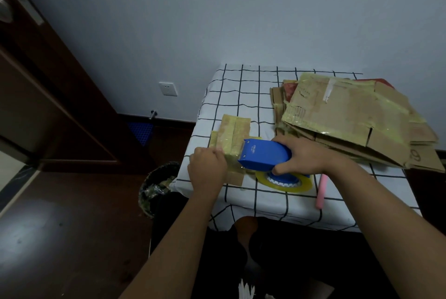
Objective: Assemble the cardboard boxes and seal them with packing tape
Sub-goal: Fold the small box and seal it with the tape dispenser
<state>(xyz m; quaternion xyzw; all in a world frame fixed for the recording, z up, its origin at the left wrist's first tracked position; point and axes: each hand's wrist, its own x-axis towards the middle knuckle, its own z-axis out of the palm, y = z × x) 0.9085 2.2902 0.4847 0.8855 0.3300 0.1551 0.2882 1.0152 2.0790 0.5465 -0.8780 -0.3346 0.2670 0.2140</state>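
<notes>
Two bare forearms reach in from the near edge, one to each hand. The tabletop (241,95) under its grid-checked cloth carries everything else. Largest on it is the stack of flattened cardboard (350,117) at the far right, several sheets deep; I cannot count them exactly. Next comes one small cardboard box (235,134), already wrapped in yellowish tape, at the left front corner. One blue tape dispenser (263,155) lies against its right side, one tape roll (286,184) mounted beneath it. One pink stick (322,190) lies just beside the roll.

The left hand (207,170) has its fingers curled over the box's near left edge, pinning it down. The right hand (304,156) wraps the dispenser's body, thumb underneath.

Judging by this, the sealing step is in hand: the next move likely calls for drawing the dispenser across the box while the left hand holds it steady, then tearing the strip off cleanly.
</notes>
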